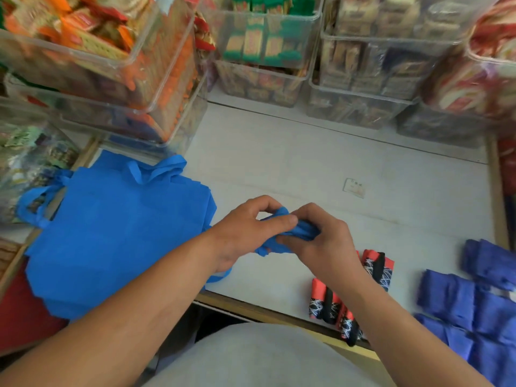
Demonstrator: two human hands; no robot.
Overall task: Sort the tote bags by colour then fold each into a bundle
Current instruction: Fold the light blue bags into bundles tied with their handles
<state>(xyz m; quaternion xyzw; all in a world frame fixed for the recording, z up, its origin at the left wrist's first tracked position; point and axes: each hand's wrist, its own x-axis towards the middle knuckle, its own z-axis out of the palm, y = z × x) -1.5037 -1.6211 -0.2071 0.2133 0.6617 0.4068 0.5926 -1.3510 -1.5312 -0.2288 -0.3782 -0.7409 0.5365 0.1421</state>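
Blue bag in hand (303, 232): bright blue, scrunched into a tight roll, held just above the white counter (307, 163) in the middle of the frame, between both hands.
Left hand (245, 233): fingers curled round the near end of the roll, thumb pressed flat along the top of the fabric.
Right hand (321, 241): right up against the left one, fingers bent and pinching the other end of the roll.
Flat blue bags (120, 233): same bright blue, a loose stack with handles sticking out, lower left, hanging over the counter edge.
Red-and-black bundles (326, 300): a few rolled-up patterned ones lying on the counter, lower middle, just under the right wrist.
Dark blue bundles (460, 297): folded squares grouped lower right, apart from the red ones.
Clear tubs (265, 51): stacked along the top of the frame, stuffed with snack packets, pretty blurry.
Little sticker (354, 187): on the counter, right of centre, can't read it.
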